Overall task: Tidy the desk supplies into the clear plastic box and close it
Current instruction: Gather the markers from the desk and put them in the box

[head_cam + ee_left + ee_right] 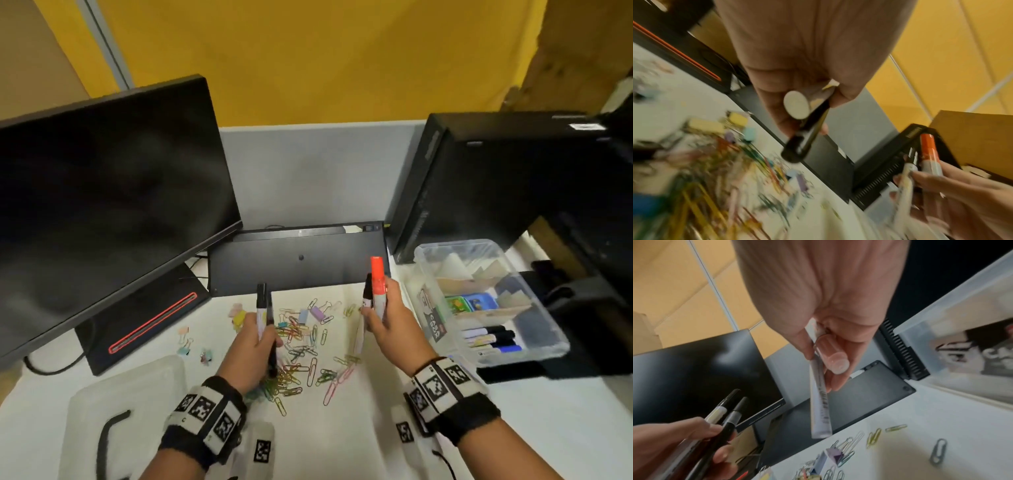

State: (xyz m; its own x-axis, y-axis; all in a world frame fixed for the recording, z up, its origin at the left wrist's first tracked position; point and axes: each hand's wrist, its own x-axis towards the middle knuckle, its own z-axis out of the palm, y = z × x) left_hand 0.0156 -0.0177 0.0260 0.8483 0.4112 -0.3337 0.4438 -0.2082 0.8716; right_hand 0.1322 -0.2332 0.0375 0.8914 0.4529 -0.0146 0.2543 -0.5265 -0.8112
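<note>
Holding two black-capped markers (262, 310) upright, L hand (251, 349) grip closed, above paper clips (301, 356) on table (342, 438). R hand (388, 318) gripping red-capped marker (377, 284) plus white pens. Clear plastic box (534, 346) open, R side, markers inside.

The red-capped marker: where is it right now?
In the head view the red-capped marker stands upright in the right hand, left of the clear box.

Even, moderately bright indoor light is falling from above, casting soft shadows. Wide-angle distortion is bending the head view's edges. Motion blur is smearing the paper clips (719, 178) at lower left of the left wrist view; both wrist views are rendering the nearest skin soft.
</note>
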